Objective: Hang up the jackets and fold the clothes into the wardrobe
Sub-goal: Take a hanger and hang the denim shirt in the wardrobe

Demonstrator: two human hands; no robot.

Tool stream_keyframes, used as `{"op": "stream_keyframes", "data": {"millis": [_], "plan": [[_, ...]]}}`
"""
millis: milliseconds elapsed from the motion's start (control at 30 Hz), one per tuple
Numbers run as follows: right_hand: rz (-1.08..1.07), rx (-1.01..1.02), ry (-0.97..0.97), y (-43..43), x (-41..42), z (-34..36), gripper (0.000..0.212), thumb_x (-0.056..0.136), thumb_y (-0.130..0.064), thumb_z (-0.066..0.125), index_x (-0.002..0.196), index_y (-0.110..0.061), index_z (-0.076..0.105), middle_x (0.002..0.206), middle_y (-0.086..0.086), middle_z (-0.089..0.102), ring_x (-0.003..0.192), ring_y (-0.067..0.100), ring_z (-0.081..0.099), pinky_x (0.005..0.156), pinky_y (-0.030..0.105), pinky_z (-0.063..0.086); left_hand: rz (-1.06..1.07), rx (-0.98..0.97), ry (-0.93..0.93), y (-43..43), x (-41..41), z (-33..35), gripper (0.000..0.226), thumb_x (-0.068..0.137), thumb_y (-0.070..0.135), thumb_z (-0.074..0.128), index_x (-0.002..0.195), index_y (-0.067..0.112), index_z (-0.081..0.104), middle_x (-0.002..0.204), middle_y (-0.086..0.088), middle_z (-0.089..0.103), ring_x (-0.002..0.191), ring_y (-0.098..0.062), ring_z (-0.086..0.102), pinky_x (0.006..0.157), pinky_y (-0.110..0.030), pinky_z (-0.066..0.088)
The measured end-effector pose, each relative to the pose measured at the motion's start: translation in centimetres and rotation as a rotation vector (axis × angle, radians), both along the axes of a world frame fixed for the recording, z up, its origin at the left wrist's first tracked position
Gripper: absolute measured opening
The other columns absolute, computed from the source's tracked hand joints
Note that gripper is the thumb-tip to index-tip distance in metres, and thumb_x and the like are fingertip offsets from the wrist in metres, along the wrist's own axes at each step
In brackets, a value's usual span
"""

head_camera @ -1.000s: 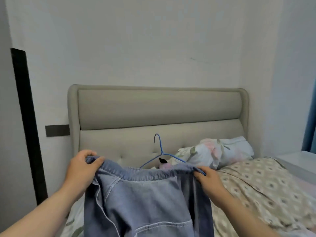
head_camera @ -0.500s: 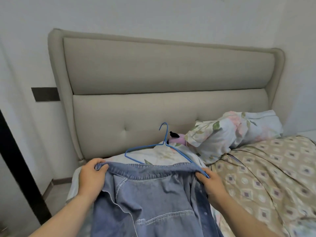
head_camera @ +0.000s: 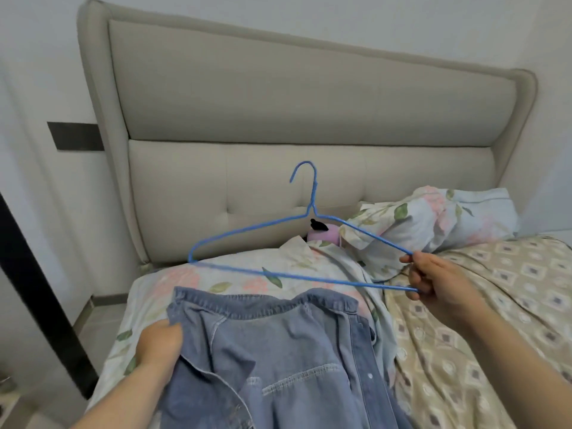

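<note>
A light blue denim jacket (head_camera: 278,360) lies collar-up at the bed's near left, its front open and a chest pocket showing. My left hand (head_camera: 159,348) grips the jacket's left shoulder edge. My right hand (head_camera: 433,280) pinches the right end of a blue wire hanger (head_camera: 278,243) and holds it in the air above and behind the collar, hook pointing up. The hanger is outside the jacket.
A floral pillow (head_camera: 433,218) and a floral sheet (head_camera: 216,274) lie against the padded beige headboard (head_camera: 278,103). A small pink object (head_camera: 322,235) sits between them. A patterned beige blanket (head_camera: 495,305) covers the bed's right side. A dark upright strip (head_camera: 34,283) stands at the left.
My right hand has let go of the jacket's right shoulder and lifted the hanger free of it. The jacket has dropped onto the bed. The camera has moved closer and tilted down.
</note>
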State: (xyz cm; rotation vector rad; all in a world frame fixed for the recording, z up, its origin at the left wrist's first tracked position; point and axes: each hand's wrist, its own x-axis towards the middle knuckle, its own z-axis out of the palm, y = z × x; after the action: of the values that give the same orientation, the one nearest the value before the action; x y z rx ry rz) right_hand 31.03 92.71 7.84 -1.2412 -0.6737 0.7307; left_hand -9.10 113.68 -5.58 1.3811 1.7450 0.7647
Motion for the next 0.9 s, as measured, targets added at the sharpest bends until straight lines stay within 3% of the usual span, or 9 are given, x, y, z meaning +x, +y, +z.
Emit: {"op": "stream_keyframes", "data": {"millis": [133, 267, 400, 500, 600, 667, 733, 833, 900], "plan": [[0.120, -0.131, -0.034, -1.8, -0.4, -1.7, 0.027, 0.098, -0.012, 0.046, 0.091, 0.009, 0.061, 0.049, 0.005, 0.035, 0.037, 0.010, 0.030, 0.034, 0.025, 0.035, 0.122, 0.143, -0.192, 0.1, -2.9, 2.0, 0.016, 0.079, 0.014, 0.054, 0.070, 0.011, 0.067, 0.077, -0.014, 0.069, 0.073, -0.030, 0.061, 0.065, -0.036, 0.046], [0.156, -0.243, -0.032, -1.2, -2.3, -5.6, 0.027, 0.099, -0.011, 0.048, 0.090, 0.008, 0.064, 0.049, 0.007, 0.039, 0.036, 0.011, 0.032, 0.034, 0.024, 0.036, 0.155, 0.093, -0.569, -0.1, -4.5, 4.5, 0.020, 0.083, -0.008, 0.047, 0.088, -0.002, 0.065, 0.087, -0.023, 0.064, 0.081, -0.031, 0.059, 0.065, -0.034, 0.044], [0.122, -0.343, -0.048, -0.3, -3.9, -8.9, 0.027, 0.101, -0.016, 0.050, 0.093, 0.004, 0.067, 0.052, 0.006, 0.041, 0.039, 0.013, 0.033, 0.038, 0.024, 0.035, 0.121, 0.055, -0.750, -2.4, -3.8, 7.5, 0.019, 0.078, -0.012, 0.045, 0.076, 0.000, 0.060, 0.059, -0.015, 0.065, 0.048, -0.023, 0.063, 0.046, -0.029, 0.053], [0.046, -0.374, -0.012, -1.5, -2.1, -9.4, 0.026, 0.100, -0.017, 0.051, 0.093, 0.003, 0.066, 0.051, 0.005, 0.039, 0.038, 0.013, 0.033, 0.036, 0.023, 0.035, 0.115, 0.046, -0.784, -2.7, -4.9, 9.3, 0.020, 0.079, -0.008, 0.048, 0.076, 0.004, 0.063, 0.064, -0.014, 0.068, 0.049, -0.021, 0.065, 0.044, -0.027, 0.054], [-0.012, -0.365, 0.023, -2.9, -0.6, -9.3, 0.027, 0.100, -0.014, 0.051, 0.096, 0.009, 0.063, 0.049, 0.004, 0.036, 0.038, 0.013, 0.033, 0.035, 0.024, 0.037, 0.208, 0.026, -0.862, -1.9, -7.1, 10.6, 0.021, 0.078, -0.003, 0.054, 0.093, 0.002, 0.068, 0.088, -0.017, 0.067, 0.069, -0.024, 0.066, 0.057, -0.029, 0.058], [-0.022, -0.372, -0.013, -2.7, -1.7, -9.6, 0.026, 0.099, -0.013, 0.052, 0.094, 0.009, 0.064, 0.050, 0.004, 0.037, 0.039, 0.014, 0.034, 0.035, 0.026, 0.037, 0.287, -0.013, -0.936, -1.7, -7.4, 11.0, 0.022, 0.078, 0.001, 0.058, 0.098, 0.000, 0.068, 0.085, -0.013, 0.068, 0.074, -0.024, 0.065, 0.064, -0.032, 0.058], [-0.012, -0.381, -0.088, -1.4, -4.1, -10.0, 0.024, 0.099, -0.012, 0.054, 0.090, 0.006, 0.068, 0.050, 0.004, 0.039, 0.041, 0.015, 0.036, 0.037, 0.026, 0.038, 0.262, -0.050, -0.935, -2.2, -5.8, 11.5, 0.009, 0.082, 0.004, 0.057, 0.083, 0.004, 0.066, 0.070, -0.008, 0.066, 0.069, -0.022, 0.062, 0.061, -0.032, 0.055], [0.058, -0.382, -0.077, 0.9, -8.2, -11.3, 0.026, 0.100, -0.019, 0.055, 0.088, 0.000, 0.069, 0.051, 0.002, 0.043, 0.041, 0.015, 0.039, 0.040, 0.024, 0.037, -0.011, -0.051, -0.913, -3.9, -1.1, 11.5, 0.021, 0.080, -0.006, 0.045, 0.077, 0.009, 0.059, 0.067, -0.008, 0.061, 0.061, -0.019, 0.057, 0.047, -0.032, 0.046], [0.097, -0.426, -0.036, 1.6, -10.4, -12.8, 0.028, 0.100, -0.021, 0.054, 0.082, -0.005, 0.068, 0.054, 0.002, 0.046, 0.043, 0.014, 0.043, 0.041, 0.025, 0.040, -0.123, 0.017, -0.753, -5.0, 1.1, 10.2, 0.025, 0.080, -0.012, 0.042, 0.073, 0.007, 0.055, 0.060, -0.009, 0.058, 0.051, -0.018, 0.055, 0.037, -0.026, 0.038]]}}
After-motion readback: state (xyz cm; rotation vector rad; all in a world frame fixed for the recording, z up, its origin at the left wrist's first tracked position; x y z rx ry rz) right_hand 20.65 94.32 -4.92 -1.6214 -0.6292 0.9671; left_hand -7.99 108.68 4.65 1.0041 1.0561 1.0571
